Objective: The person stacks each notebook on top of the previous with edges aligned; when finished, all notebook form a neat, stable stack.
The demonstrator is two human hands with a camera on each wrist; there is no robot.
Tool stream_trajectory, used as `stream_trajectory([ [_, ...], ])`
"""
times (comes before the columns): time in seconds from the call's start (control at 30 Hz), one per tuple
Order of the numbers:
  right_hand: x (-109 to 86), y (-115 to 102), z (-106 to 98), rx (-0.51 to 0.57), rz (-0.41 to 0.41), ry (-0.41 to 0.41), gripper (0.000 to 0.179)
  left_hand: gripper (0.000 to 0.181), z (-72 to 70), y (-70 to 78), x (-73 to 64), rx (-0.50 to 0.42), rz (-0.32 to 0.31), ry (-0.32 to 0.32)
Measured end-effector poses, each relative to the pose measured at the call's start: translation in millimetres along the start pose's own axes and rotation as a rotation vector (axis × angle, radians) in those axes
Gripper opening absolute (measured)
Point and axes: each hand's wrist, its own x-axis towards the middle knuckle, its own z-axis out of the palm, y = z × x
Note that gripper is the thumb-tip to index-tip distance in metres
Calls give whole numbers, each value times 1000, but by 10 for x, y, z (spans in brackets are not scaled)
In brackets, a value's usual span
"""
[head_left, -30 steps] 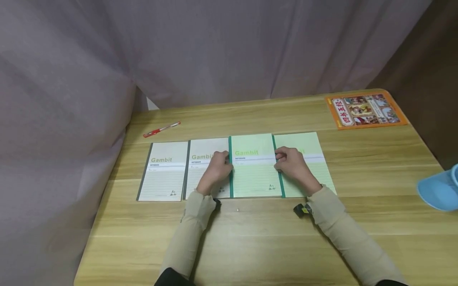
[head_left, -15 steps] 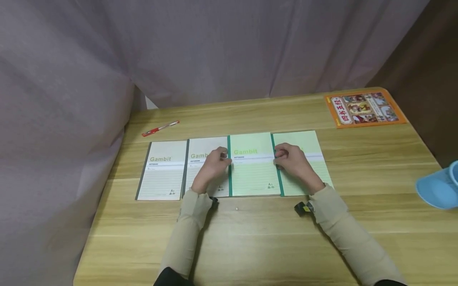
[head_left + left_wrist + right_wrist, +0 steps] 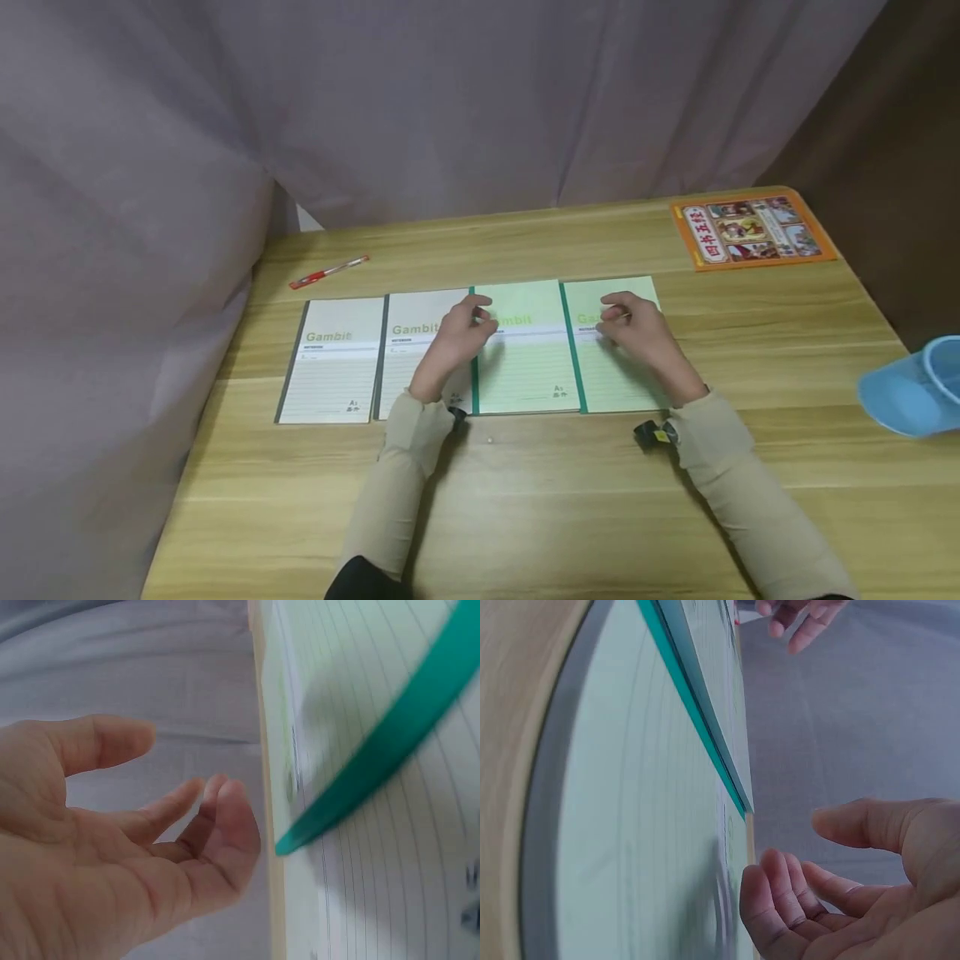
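Note:
Four notebooks would be a row of several; two white ones with grey spines, the far-left notebook (image 3: pixel 330 375) and its neighbour (image 3: pixel 397 367), lie left of two green ones. The inner green notebook (image 3: pixel 528 362) and the outer green notebook (image 3: pixel 600 367) have dark green spines. My left hand (image 3: pixel 450 342) is raised above the seam between white and green, its fingers loosely bent and holding nothing. Over the outer green notebook hovers my right hand (image 3: pixel 645 337), thumb apart from the bent fingers, nothing between them. Both wrist views show a gap between hand and covers.
A red pen (image 3: pixel 328 272) lies behind the row at the left. An orange picture book (image 3: pixel 753 229) is at the table's back right corner. The blue cup (image 3: pixel 907 392) lies at the right edge. Grey curtain (image 3: pixel 450 108) hangs behind the wooden table (image 3: pixel 525 500).
Both hands have lifted off the inner green notebook's edges. The right hand has moved to the right, and the left hand's fingertips now reach over the green cover. The notebooks stay in their row.

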Motion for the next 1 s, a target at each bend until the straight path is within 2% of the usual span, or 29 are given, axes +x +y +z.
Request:
stream_trajectory([
  [0.2, 31, 55, -136, 42, 17, 29, 48, 50, 75, 106, 6, -47, 16, -41],
  [0.37, 16, 103, -281, 29, 65, 32, 53, 46, 231, 203, 78, -47, 44, -101],
  [0.47, 3, 154, -373, 21, 103, -4, 59, 44, 359, 245, 132, -27, 59, -159],
  [0.57, -5, 209, -449, -35, 113, -56, 63, 43, 489, 266, 174, -17, 61, -216],
  [0.7, -21, 251, -518, -50, 145, -96, 66, 43, 626, 296, 188, -23, 53, -269],
  [0.83, -35, 263, -565, -9, 212, -99, 68, 46, 701, 333, 180, 10, 60, -293],
  [1.0, -36, 274, -607, 55, 279, -119, 68, 48, 713, 348, 177, 49, 60, -273],
])
